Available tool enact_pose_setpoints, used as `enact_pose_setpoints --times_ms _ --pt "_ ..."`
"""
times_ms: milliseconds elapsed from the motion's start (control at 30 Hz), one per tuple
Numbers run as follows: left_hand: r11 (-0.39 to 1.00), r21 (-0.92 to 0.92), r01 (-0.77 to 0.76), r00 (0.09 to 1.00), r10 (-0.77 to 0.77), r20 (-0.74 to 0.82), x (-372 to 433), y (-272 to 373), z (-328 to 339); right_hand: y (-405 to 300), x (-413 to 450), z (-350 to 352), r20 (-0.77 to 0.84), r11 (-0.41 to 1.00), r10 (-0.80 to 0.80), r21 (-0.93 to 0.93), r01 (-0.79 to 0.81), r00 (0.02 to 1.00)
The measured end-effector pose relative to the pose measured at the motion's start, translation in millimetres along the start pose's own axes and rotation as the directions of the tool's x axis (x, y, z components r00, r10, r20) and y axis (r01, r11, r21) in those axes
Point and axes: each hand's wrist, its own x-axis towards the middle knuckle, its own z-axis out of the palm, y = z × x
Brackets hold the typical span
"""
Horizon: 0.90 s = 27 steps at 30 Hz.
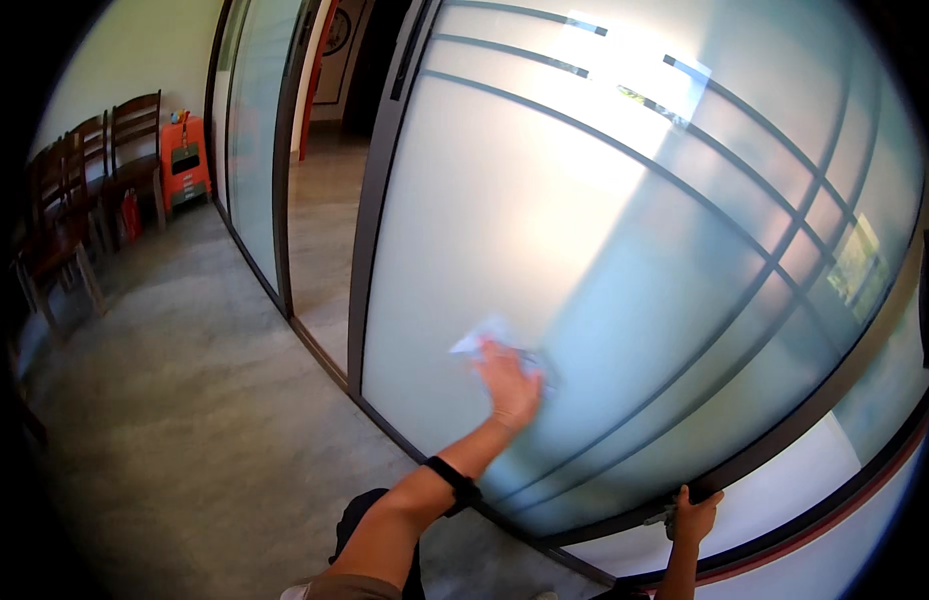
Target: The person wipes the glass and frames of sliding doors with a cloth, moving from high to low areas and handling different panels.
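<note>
My left hand (513,386) presses a pale, crumpled cloth or paper wipe (483,336) against the lower part of a frosted glass sliding door panel (464,225). The wipe is slightly blurred, and part of it is hidden under the palm. A black band (453,480) circles my left forearm. At the lower right, my right hand (695,516) grips the dark frame (622,525) at the panel's edge. Beside its fingers is a small greyish thing (668,519), too unclear to name. Dark stripes cross the glass, and bright light reflects near its top.
Wooden chairs (138,139) and an orange box-shaped unit (185,161) stand by the far left wall. A doorway opens between the panel and another frosted panel (254,127). The floor track (322,352) runs below them. Smooth grey floor (186,420) extends to the left.
</note>
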Motion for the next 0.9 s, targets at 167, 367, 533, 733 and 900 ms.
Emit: enact_pose_setpoints --times_ms 167,367,533,733,900 --pt "0.775 0.075 -0.628 0.72 0.615 -0.322 59.9 60.1 -53.2 4.3 4.2 6.3 0.011 1.0 -0.003 -0.023 0.003 1.0" --pt "0.935 0.123 -0.332 0.815 0.35 -0.461 202.3 -6.4 -130.3 17.7 13.6 12.5 0.038 1.0 0.009 0.018 -0.01 0.999" --pt "0.988 -0.12 -0.093 0.805 0.004 -0.593 260.6 -94.4 -145.6 36.6 28.1 20.5 0.107 0.988 -0.016 0.152 0.0 0.994" --pt "0.966 -0.249 0.073 0.811 -0.203 -0.548 205.3 -175.0 -54.7 27.5 18.9 7.5 0.009 0.983 -0.108 0.15 0.105 0.994" --pt "0.879 -0.339 0.336 0.747 -0.467 -0.473 117.9 -298.9 57.7 57.6 23.7 21.8 0.017 0.932 -0.068 0.358 0.058 0.998"
